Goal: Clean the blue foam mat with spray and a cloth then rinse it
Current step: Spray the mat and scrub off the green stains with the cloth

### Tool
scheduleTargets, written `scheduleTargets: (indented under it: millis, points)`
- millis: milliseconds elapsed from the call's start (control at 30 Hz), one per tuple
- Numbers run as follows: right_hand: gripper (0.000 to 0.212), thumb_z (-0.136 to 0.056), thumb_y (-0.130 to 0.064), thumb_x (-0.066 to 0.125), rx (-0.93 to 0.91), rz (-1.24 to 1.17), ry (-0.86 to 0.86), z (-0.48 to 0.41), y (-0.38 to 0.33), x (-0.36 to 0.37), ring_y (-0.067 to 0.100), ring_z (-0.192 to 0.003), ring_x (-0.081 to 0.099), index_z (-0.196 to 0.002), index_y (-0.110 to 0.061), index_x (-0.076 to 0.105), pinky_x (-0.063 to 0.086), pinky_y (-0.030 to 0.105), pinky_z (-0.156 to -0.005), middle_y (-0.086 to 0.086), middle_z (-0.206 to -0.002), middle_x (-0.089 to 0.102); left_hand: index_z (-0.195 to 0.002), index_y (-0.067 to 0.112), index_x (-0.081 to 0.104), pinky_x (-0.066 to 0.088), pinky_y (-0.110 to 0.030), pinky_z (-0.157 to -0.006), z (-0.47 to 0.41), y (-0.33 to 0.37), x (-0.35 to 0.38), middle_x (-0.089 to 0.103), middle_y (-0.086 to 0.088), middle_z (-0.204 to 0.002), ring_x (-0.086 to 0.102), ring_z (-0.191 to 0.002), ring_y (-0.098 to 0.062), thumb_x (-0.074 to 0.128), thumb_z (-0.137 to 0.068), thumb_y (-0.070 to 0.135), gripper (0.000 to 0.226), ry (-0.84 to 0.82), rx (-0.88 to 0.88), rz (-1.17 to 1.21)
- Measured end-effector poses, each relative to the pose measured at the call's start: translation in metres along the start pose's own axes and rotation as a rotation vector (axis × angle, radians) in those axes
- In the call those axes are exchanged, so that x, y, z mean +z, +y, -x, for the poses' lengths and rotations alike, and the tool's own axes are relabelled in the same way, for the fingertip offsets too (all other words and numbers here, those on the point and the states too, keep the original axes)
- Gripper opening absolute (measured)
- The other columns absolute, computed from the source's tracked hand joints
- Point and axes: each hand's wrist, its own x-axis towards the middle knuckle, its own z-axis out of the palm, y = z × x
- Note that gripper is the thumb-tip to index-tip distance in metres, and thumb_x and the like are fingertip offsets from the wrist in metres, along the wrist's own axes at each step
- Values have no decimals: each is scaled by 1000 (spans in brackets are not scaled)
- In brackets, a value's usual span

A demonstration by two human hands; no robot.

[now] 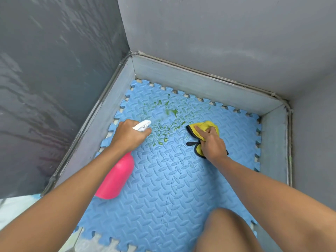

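Note:
The blue foam mat (169,180), made of interlocking tiles with a ridged pattern, covers the floor of a grey-walled corner. Green stains and wet droplets (167,117) are spread over its far middle part. My left hand (130,135) grips the white trigger head of a pink spray bottle (116,177), nozzle aimed at the stains. My right hand (211,140) holds a yellow cloth with black edging (203,130), pressed on the mat just right of the stains.
Low grey skirting (200,82) and grey walls close in the mat on the left, back and right. My bare knee (227,231) is over the mat at the bottom right. A pale surface (16,208) lies at the lower left.

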Motion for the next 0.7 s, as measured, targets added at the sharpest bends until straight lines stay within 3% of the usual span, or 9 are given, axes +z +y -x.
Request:
scheduleTargets:
  millis: [67,167,267,400,500,600,700]
  points:
    - [60,-97,-13,52,0,11,-2,-1,1,0,23,-79,47,-145,-47,42,39,32,-64,-3,-105,34,-53,13,49,43,-36,-56,5,2,3,54,-2,-51,56,-61,-31,74,-81,46,51,34,-1,-7]
    - [59,-97,-15,52,4,33,-14,-5,4,1,28,-83,51,-145,-48,41,39,33,-66,-1,-107,36,-59,15,47,38,-35,-64,3,-7,-2,56,-3,-62,56,-73,-32,74,-83,51,50,77,-47,-80]
    - [60,-97,-14,52,3,30,-7,-6,4,2,25,-79,48,-145,-48,40,38,32,-64,0,-108,36,-68,16,52,41,-36,-67,-2,-26,-11,60,-2,-70,61,-80,-31,74,-76,60,50,-20,-108,-74]
    - [60,-97,-14,53,14,26,-7,-4,4,3,24,-78,47,-145,-48,41,40,33,-64,-2,-106,35,-58,11,60,54,-37,-64,8,-30,-9,67,-7,-57,69,-64,-25,69,-74,53,46,4,-111,17]
    - [59,-97,-15,53,2,31,-9,-4,5,3,25,-79,49,-145,-48,42,40,33,-62,-1,-105,36,-58,14,53,55,-39,-66,15,-33,-6,64,-6,-57,66,-70,-32,69,-71,59,50,8,-77,-43]
    - [60,-96,-15,53,6,31,-6,-5,5,3,25,-80,50,-145,-47,42,42,33,-63,-1,-104,36,-62,17,51,44,-34,-63,17,-42,-6,61,1,-60,60,-65,-22,78,-76,55,48,-74,-71,-85]
    - [61,-95,-14,54,5,45,-5,-5,4,3,23,-77,47,-145,-47,42,38,31,-60,-2,-103,34,-58,10,53,56,-40,-68,21,-44,-9,66,-6,-57,66,-69,-31,70,-71,56,50,-55,-79,-64]
